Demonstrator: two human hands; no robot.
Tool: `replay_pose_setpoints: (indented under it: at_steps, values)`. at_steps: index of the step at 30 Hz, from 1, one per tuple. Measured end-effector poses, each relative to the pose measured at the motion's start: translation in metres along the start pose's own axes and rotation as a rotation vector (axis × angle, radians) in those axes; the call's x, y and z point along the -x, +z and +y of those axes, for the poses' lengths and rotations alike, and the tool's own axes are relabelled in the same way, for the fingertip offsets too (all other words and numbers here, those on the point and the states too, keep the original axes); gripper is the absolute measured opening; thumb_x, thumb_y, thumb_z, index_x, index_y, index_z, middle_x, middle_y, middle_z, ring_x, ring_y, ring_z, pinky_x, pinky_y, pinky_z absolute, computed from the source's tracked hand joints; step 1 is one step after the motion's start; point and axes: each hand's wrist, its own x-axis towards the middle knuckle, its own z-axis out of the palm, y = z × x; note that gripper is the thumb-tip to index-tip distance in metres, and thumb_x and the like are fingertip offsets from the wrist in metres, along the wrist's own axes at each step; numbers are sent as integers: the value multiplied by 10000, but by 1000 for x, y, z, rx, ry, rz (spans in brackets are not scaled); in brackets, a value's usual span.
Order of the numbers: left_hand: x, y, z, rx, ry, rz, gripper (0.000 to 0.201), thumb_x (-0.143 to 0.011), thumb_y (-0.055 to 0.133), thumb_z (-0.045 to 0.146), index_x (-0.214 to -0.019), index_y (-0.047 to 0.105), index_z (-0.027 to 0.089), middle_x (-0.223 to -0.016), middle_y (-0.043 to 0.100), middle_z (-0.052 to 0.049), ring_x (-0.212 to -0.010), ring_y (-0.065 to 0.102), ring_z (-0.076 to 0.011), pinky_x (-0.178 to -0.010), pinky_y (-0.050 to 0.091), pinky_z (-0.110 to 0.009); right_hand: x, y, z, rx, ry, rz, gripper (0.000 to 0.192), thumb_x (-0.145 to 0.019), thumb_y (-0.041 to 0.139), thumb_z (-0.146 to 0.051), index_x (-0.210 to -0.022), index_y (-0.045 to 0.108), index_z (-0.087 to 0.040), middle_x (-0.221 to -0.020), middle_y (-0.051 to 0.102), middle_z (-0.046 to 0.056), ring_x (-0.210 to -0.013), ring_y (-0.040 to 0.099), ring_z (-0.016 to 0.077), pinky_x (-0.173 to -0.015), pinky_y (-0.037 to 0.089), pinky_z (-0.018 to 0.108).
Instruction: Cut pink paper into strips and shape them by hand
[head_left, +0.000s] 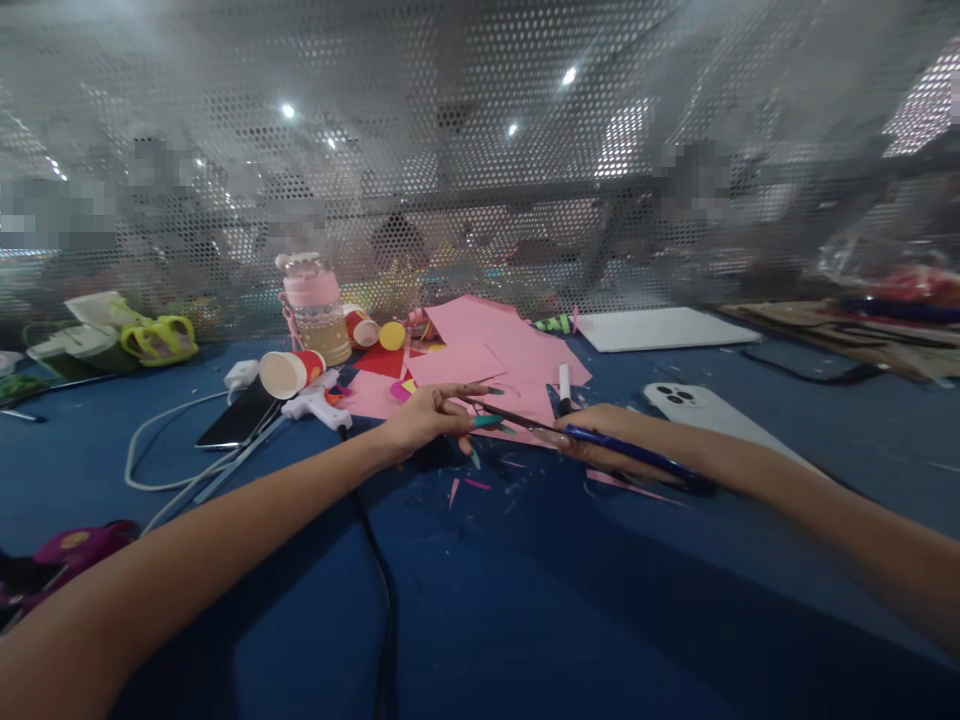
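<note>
In my right hand [607,430] is a pair of scissors [525,422] with dark blades and blue handles. The blades point left, over the pink paper [480,362]. My left hand [431,420], with long teal nails, is at the blade tips. Its thumb and fingers come together in a pinch, and whatever sits between them is too small or hidden to name. Small pink and magenta scraps [478,484] lie on the blue table just below the hands. A marker with a white cap [564,383] stands behind my right hand.
Left of the paper are a white glue gun [319,402], its black cord [382,580], a paper cup [283,375], a dark phone [238,412] and a water bottle [315,305]. A white phone [727,425] lies right. A perforated metal screen [480,130] closes the back.
</note>
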Motion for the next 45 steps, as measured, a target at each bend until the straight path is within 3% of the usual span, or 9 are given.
replay_pose_setpoints:
  at_steps: [9, 14, 18, 21, 24, 29, 32, 36, 45]
  values:
    - [1, 1, 2, -22, -17, 9, 500, -662, 670, 155, -1140, 543, 80, -445, 624, 23, -418, 542, -54, -508, 359, -165, 2, 7, -5, -212, 131, 60, 429, -687, 513, -583, -558, 372, -199, -462, 306, -56, -375, 313, 68, -347, 318, 227]
    - [1, 1, 2, -21, -16, 14, 515, -663, 674, 172, -1149, 535, 72, -444, 622, 20, -416, 543, -56, -511, 363, -165, 5, 5, -16, -271, 147, 84, 414, -629, 552, -566, -542, 392, -194, -507, 343, -40, -416, 342, 76, -381, 371, 244]
    - [1, 0, 1, -9, -9, 8, 503, -658, 681, 191, -1130, 548, 76, -445, 620, 26, -417, 547, -54, -509, 364, -158, 2, 3, -16, -266, 202, 34, 436, -616, 521, -601, -532, 374, -200, -492, 335, -39, -412, 357, 90, -407, 362, 270]
    - [0, 1, 1, -19, -14, 10, 485, -664, 674, 178, -1122, 550, 81, -445, 617, 30, -419, 554, -57, -513, 377, -160, -2, 2, -8, -168, 153, 40, 434, -651, 469, -606, -518, 381, -203, -472, 371, -23, -430, 396, 115, -440, 349, 280]
    - [0, 2, 1, -46, 1, 85, 513, -681, 661, 170, -1159, 510, 60, -434, 610, 31, -424, 560, -66, -523, 404, -169, -5, 0, -1, 60, 105, 181, 408, -688, 459, -563, -507, 420, -199, -506, 472, 14, -491, 443, 141, -482, 329, 279]
    - [0, 4, 0, -8, 56, 293, 621, -705, 637, 160, -1265, 379, 88, -427, 576, 78, -368, 534, -65, -460, 412, -167, -3, -4, -4, 362, 284, 400, 311, -731, 465, -457, -566, 469, -194, -637, 607, 114, -559, 513, 192, -490, 301, 287]
    - [1, 3, -2, 5, 111, 308, 544, -688, 652, 180, -1195, 462, 130, -456, 559, 95, -351, 534, -65, -425, 414, -171, -3, -4, -5, 431, 392, 502, 301, -750, 446, -430, -564, 462, -193, -607, 606, 140, -535, 519, 203, -476, 285, 292]
    - [1, 4, -1, -50, 100, 321, 306, -687, 661, 229, -959, 597, 106, -532, 617, 39, -337, 525, -53, -397, 409, -173, -5, -2, 1, 428, 440, 529, 344, -765, 425, -457, -538, 449, -200, -584, 598, 141, -536, 530, 220, -481, 294, 303]
    - [-1, 5, -1, -6, 121, 345, 278, -648, 701, 227, -877, 615, 95, -487, 593, 47, -357, 537, -52, -444, 464, -171, -8, 8, -6, 522, 446, 539, 386, -774, 417, -496, -578, 536, -185, -567, 586, 122, -529, 556, 247, -449, 279, 299]
